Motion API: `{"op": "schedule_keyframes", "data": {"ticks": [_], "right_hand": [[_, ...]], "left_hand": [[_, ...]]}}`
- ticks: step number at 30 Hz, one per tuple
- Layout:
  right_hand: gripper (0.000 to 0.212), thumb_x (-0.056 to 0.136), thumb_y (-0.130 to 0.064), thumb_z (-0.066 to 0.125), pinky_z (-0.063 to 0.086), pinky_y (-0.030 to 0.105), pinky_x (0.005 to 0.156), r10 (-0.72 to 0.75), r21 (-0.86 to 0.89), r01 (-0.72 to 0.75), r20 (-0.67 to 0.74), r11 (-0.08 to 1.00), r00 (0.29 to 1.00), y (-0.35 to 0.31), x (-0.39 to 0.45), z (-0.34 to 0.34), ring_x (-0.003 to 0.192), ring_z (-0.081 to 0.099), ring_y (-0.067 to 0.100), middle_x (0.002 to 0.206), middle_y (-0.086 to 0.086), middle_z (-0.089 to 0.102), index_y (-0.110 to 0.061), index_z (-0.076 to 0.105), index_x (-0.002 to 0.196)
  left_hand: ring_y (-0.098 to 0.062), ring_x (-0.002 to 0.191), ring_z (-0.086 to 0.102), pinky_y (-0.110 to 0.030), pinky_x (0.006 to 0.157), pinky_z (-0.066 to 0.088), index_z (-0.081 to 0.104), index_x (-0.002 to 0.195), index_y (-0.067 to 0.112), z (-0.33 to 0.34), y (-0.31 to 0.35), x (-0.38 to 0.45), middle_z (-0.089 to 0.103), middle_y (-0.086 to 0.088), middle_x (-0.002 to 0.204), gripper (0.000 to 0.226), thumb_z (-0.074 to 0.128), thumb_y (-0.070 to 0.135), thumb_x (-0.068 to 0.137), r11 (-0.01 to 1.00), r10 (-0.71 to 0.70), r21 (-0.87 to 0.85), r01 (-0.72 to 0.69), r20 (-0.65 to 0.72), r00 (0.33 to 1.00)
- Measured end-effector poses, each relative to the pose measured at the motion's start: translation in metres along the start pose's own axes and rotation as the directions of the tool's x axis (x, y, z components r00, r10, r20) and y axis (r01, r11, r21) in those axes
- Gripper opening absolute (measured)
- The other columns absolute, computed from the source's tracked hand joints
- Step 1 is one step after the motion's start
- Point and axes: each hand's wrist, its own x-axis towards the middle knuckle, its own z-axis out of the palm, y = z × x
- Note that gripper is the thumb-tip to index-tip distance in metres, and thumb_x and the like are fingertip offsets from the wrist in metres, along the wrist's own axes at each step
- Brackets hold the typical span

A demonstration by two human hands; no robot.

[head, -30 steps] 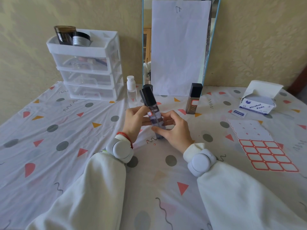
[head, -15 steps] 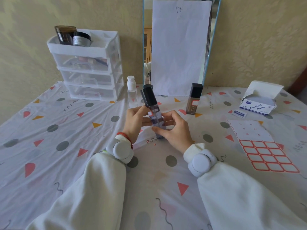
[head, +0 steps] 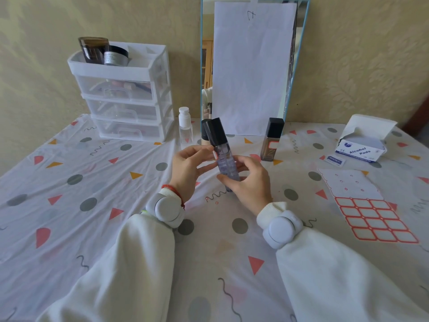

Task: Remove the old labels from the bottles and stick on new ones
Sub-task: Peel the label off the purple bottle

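Bottle (head: 224, 156), slim, clear, black-capped: held tilted above worktop (head: 69, 205), position barely altered over the last second. Right hand (head: 249, 180) wrapped round lower body; left hand (head: 189, 167) fingertips pinching its side, apparently working a label; peeling unfinished.

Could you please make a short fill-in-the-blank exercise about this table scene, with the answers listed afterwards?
1. Both hands hold a slim bottle with a ____ cap.
2. The box at the right reads "Alcohol ____".
3. The label sheet has labels with ____ borders.
4. The white organizer has ____ drawers.

Answers: black; Pads; red; three
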Motion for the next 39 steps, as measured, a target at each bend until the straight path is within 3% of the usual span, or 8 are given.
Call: {"op": "schedule_keyframes", "data": {"ticks": [4, 11, 14, 18, 28, 39], "right_hand": [[0.053, 0.070, -0.042, 0.083, 0.057, 0.030, 0.072, -0.043, -0.037, 0.041, -0.047, 0.998, 0.998, 0.0006, 0.0003, -0.0004, 0.089, 0.058, 0.009, 0.100, -0.010, 0.058, -0.020, 0.064, 0.114], [0.056, 0.069, -0.042, 0.083, 0.049, 0.021, 0.067, -0.070, -0.103, 0.063, -0.070, 0.993, 0.995, 0.0030, 0.0017, 0.0002, 0.085, 0.054, 0.008, 0.105, 0.001, 0.063, -0.017, 0.066, 0.116], [0.055, 0.068, -0.039, 0.084, 0.053, 0.028, 0.067, -0.080, -0.125, 0.072, -0.065, 0.990, 0.995, 0.0032, 0.0021, -0.0003, 0.084, 0.054, 0.010, 0.103, 0.002, 0.062, -0.016, 0.067, 0.115], [0.052, 0.067, -0.034, 0.086, 0.056, 0.035, 0.065, -0.116, -0.171, 0.104, -0.062, 0.980, 0.991, 0.0029, 0.0022, -0.0019, 0.083, 0.060, 0.020, 0.098, 0.004, 0.061, -0.014, 0.069, 0.113], [0.053, 0.068, -0.028, 0.086, 0.056, 0.039, 0.063, -0.151, -0.190, 0.141, -0.041, 0.972, 0.988, -0.0003, 0.0009, -0.0032, 0.082, 0.060, 0.023, 0.095, 0.005, 0.060, -0.014, 0.069, 0.116], [0.059, 0.071, -0.033, 0.084, 0.054, 0.033, 0.071, -0.109, -0.126, 0.107, -0.004, 0.986, 0.994, 0.0010, 0.0016, -0.0021, 0.087, 0.059, 0.017, 0.100, 0.002, 0.059, -0.019, 0.064, 0.125]], "left_hand": [[-0.032, 0.094, 0.069, -0.038, 0.080, 0.058, 0.071, 0.084, 0.000, 0.0003, -0.0005, 0.0006, 0.070, -0.023, 0.101, 0.015, 0.071, 0.015, 0.084, 0.999, -0.045, -0.014, 0.046, 0.031, 0.999], [-0.029, 0.097, 0.070, -0.032, 0.078, 0.057, 0.066, 0.093, -0.012, -0.0013, -0.0030, 0.0030, 0.073, -0.016, 0.101, 0.022, 0.066, 0.009, 0.087, 0.996, -0.088, -0.010, 0.089, 0.052, 0.995], [-0.027, 0.097, 0.070, -0.030, 0.077, 0.058, 0.064, 0.097, -0.015, -0.0020, -0.0030, 0.0035, 0.073, -0.015, 0.101, 0.026, 0.065, 0.010, 0.088, 0.994, -0.107, 0.009, 0.106, 0.055, 0.993], [-0.027, 0.097, 0.070, -0.030, 0.076, 0.057, 0.066, 0.095, -0.012, -0.0026, -0.0035, 0.0045, 0.073, -0.016, 0.100, 0.021, 0.064, 0.008, 0.088, 0.993, -0.120, 0.013, 0.119, 0.045, 0.992], [-0.024, 0.094, 0.071, -0.029, 0.077, 0.057, 0.073, 0.085, 0.001, -0.0044, -0.0056, 0.0050, 0.074, -0.013, 0.097, 0.016, 0.064, 0.014, 0.088, 0.988, -0.142, 0.071, 0.138, 0.050, 0.989], [-0.025, 0.093, 0.071, -0.041, 0.088, 0.055, 0.077, 0.072, 0.011, -0.0044, -0.0051, 0.0040, 0.074, -0.012, 0.094, 0.017, 0.067, 0.017, 0.084, 0.986, -0.118, 0.119, 0.115, 0.015, 0.993]]}}
